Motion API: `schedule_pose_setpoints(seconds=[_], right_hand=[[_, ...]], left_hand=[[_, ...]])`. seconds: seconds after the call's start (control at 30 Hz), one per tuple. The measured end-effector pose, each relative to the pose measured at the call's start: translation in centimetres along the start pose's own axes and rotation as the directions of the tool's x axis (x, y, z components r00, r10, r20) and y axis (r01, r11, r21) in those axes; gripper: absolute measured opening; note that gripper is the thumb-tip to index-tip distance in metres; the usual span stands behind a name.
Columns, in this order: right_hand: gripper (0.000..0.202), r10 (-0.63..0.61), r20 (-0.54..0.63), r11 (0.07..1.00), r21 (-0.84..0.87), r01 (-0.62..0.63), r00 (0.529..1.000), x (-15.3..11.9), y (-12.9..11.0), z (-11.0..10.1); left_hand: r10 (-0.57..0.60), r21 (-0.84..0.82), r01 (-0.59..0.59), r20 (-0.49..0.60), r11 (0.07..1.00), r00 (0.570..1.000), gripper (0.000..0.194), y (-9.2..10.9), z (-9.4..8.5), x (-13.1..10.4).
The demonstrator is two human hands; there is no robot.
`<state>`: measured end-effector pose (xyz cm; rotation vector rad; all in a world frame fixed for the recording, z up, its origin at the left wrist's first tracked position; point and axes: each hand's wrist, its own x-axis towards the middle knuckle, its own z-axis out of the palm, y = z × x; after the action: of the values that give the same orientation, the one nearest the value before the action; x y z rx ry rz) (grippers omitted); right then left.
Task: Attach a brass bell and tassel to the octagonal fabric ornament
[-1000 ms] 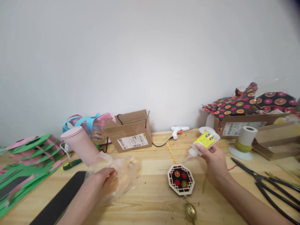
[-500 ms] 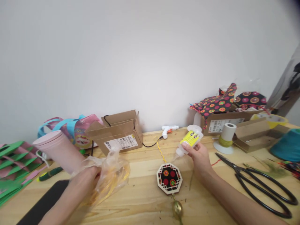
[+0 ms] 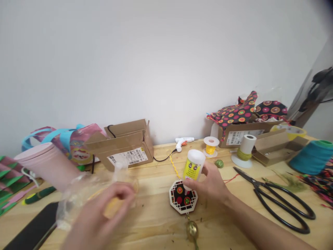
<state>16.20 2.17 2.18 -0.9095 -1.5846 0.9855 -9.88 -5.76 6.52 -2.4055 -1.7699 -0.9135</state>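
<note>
My right hand (image 3: 210, 182) grips a white squeeze glue bottle (image 3: 194, 166) with a yellow label, tilted base up; its lower end is hidden against my fingers. Just beneath lies an octagonal ornament (image 3: 183, 203) with a pale lattice frame and black patterned centre. A twisted yellow cord (image 3: 174, 166) runs from its top, and a gold bell (image 3: 192, 230) is attached below. My left hand (image 3: 104, 211) is blurred, fingers curved with a gap between thumb and forefinger, nothing seen in them. Behind it is a clear plastic bag (image 3: 70, 205) with yellow material.
Black-handled scissors (image 3: 275, 199) lie at right. A white glue gun (image 3: 182, 143) rests by the wall near a cardboard box (image 3: 127, 149). Thread spools (image 3: 210, 147) and another box (image 3: 235, 135) stand at back right. A pink cylinder (image 3: 49, 166) and dark phone-like slab (image 3: 36, 225) are at left.
My left hand has come away from the plastic bag and moved right. My right hand has brought the glue bottle left and down over the ornament, tipping it steeper. The view has shifted slightly.
</note>
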Motion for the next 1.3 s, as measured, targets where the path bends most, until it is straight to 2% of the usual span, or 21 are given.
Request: schedule_pose_setpoints(seconds=[0.07, 0.1, 0.17, 0.27, 0.5, 0.73, 1.03, 1.3], right_hand=[[0.023, -0.042, 0.054, 0.997, -0.061, 0.045, 0.998, -0.1, -0.3, 0.0], [0.023, -0.056, 0.071, 0.994, -0.085, 0.062, 0.996, -0.1, -0.4, 0.0], [0.022, -0.074, 0.088, 0.990, -0.114, 0.083, 0.993, -0.1, -0.5, -0.1], [0.020, -0.101, 0.112, 0.983, -0.141, 0.116, 0.989, -0.2, -0.6, -0.2], [0.020, -0.129, 0.198, 0.960, -0.221, 0.173, 0.972, -0.4, -1.1, 0.0], [0.019, -0.159, 0.204, 0.952, -0.229, 0.205, 0.966, -0.4, -1.0, -0.1], [0.021, -0.151, 0.224, 0.956, -0.216, 0.200, 0.963, -0.5, -1.0, -0.1], [0.023, -0.129, 0.194, 0.960, -0.220, 0.171, 0.973, -0.4, -0.9, -0.2]], left_hand=[[0.177, -0.061, -0.172, 0.105, 0.983, 0.979, 0.004, 3.0, 2.8, 0.1], [0.275, -0.097, -0.261, 0.177, 0.960, 0.945, 0.007, 4.1, 4.2, 0.2], [0.356, -0.135, -0.333, 0.217, 0.933, 0.909, 0.014, 5.2, 6.3, 0.3], [0.388, -0.164, -0.359, 0.209, 0.919, 0.898, 0.017, 5.5, 7.9, 0.3], [0.353, -0.162, -0.321, 0.236, 0.933, 0.905, 0.017, 5.6, 8.1, 0.4], [0.346, -0.154, -0.315, 0.265, 0.937, 0.900, 0.017, 5.5, 8.0, 0.4], [0.348, -0.130, -0.325, 0.267, 0.937, 0.898, 0.021, 5.4, 8.5, 0.3], [0.356, -0.142, -0.329, 0.257, 0.934, 0.899, 0.017, 5.6, 8.2, 0.5]])
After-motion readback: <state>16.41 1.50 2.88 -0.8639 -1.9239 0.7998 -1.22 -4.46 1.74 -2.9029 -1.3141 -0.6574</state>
